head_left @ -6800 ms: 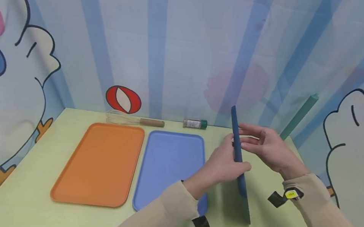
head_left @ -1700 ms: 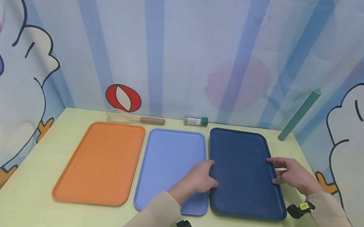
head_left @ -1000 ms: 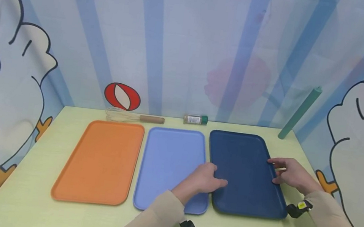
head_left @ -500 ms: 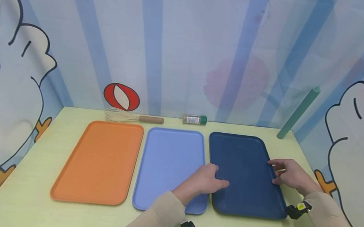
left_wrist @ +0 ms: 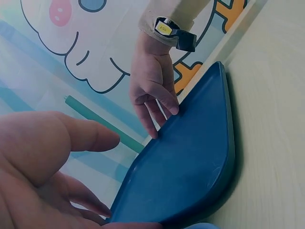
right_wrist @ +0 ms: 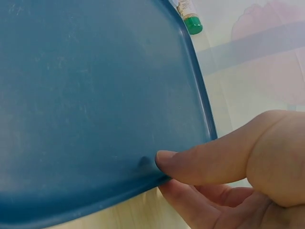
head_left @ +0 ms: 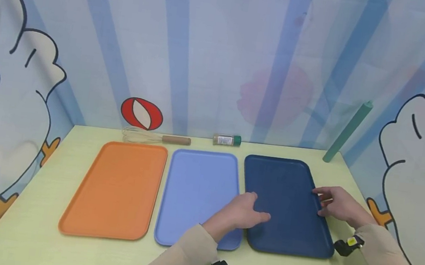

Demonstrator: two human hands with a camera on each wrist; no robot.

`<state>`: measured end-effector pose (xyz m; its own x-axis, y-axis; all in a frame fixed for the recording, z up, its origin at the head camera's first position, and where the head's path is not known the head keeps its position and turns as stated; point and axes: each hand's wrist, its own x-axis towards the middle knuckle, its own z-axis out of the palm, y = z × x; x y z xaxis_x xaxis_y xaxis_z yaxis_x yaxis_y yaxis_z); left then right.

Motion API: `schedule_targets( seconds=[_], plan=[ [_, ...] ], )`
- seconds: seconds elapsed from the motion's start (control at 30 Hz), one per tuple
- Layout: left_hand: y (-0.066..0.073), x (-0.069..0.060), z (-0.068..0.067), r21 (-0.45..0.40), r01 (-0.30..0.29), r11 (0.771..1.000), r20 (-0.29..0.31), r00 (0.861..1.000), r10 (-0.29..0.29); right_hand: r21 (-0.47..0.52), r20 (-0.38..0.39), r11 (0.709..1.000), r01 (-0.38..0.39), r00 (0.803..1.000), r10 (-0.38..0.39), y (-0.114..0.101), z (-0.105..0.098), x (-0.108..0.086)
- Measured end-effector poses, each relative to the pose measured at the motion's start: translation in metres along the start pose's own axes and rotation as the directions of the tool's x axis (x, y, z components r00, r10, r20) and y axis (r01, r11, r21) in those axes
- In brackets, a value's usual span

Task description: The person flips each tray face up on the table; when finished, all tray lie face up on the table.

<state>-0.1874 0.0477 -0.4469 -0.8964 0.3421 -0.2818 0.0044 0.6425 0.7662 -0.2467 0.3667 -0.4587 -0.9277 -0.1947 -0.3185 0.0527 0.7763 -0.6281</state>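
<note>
A dark blue tray (head_left: 284, 200) lies flat at the right of a row of three trays. My left hand (head_left: 240, 211) is at its left edge, fingers along the rim and thumb raised apart over the tray in the left wrist view. On the opposite edge, my right hand (head_left: 341, 206) pinches the rim; in the right wrist view the thumb (right_wrist: 190, 164) is over the rim and the fingers are outside and below it. Beneath my left hand and wrist, part of the light blue tray (head_left: 201, 185) is hidden.
An orange tray (head_left: 116, 187) lies at the left. Along the back edge are a whisk (head_left: 157, 138) with a wooden handle and a small green-capped spice jar (head_left: 226, 139). A green stick (head_left: 347, 131) leans against the printed cloth at the back right corner.
The dark blue tray stood on edge between both hands earlier and now lies flat. Since then it has shifted slightly toward me, and my left thumb has come off its rim.
</note>
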Motion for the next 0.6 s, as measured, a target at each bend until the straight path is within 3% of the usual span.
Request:
schedule_targets(
  seconds=[0.43,0.6],
  plan=[
    [0.004,-0.007,-0.003,0.004,0.004,1.0,0.02,1.0,-0.005,-0.04,0.034,0.999,0.019,0.999,-0.018,-0.001,-0.003,0.004],
    [0.006,-0.013,-0.013,-0.018,-0.063,0.998,0.028,0.998,0.064,-0.071,0.029,0.997,0.032,0.999,-0.03,-0.005,-0.004,0.002]
  ],
)
